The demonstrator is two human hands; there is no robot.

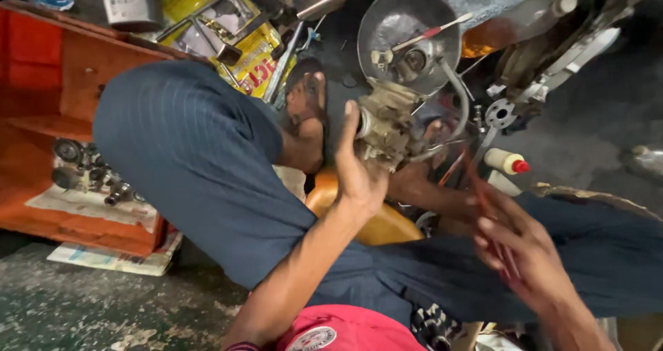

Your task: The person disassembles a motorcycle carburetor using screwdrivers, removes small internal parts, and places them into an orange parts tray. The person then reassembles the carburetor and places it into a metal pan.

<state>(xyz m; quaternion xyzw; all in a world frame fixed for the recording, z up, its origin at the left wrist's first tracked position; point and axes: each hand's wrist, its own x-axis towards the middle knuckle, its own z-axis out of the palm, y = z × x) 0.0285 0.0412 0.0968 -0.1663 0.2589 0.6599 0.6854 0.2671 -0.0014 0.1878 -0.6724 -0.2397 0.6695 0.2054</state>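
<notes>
Grimy cast-metal carburettor body, dull tan-grey, lumpy, with ports and a bent metal tube looping off its 3 o'clock side, sits at frame centre, held up off the floor over the crossed legs. Left hand grips it from 7 o'clock, fingers wrapped shut round its near side. Right hand, at 4 o'clock and well apart from the carb, pinches a thin red-handled tool, motion-blurred; its tip is not on the part.

Progress, my read: carb is off and stripped, loose bits scattered, so mid-clean or mid-rebuild; reassembly not done.

Shiny steel bowl at 12 o'clock holds small parts. Small white plastic bottle with red cap lies at 3 o'clock. Orange painted wooden box at 9 o'clock holds oily gears on newspaper.
</notes>
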